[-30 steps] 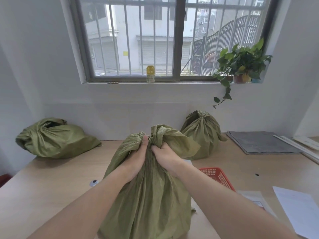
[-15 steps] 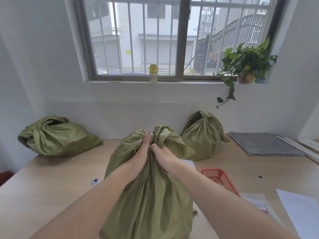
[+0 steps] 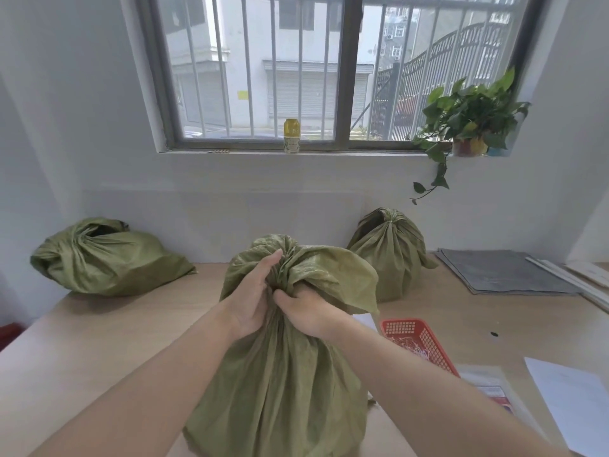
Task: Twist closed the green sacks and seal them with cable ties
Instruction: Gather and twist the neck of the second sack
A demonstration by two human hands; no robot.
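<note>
Both grips are curled tight on the gathered neck of the near green sack (image 3: 280, 390): left grip (image 3: 253, 298) wraps the bunch from the left, right grip (image 3: 309, 311) clenches cloth touching it. That sack stands upright on the surface (image 3: 99, 341) before me. I'd wind the neck low and firm into one rope, then free one grip for a tie from the red basket (image 3: 418, 341) just right. Farther off, a second sack (image 3: 392, 255) looks cinched.

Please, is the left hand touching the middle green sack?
Touching. The head view shows the left hand holding the gathered neck of the middle green sack.
</note>
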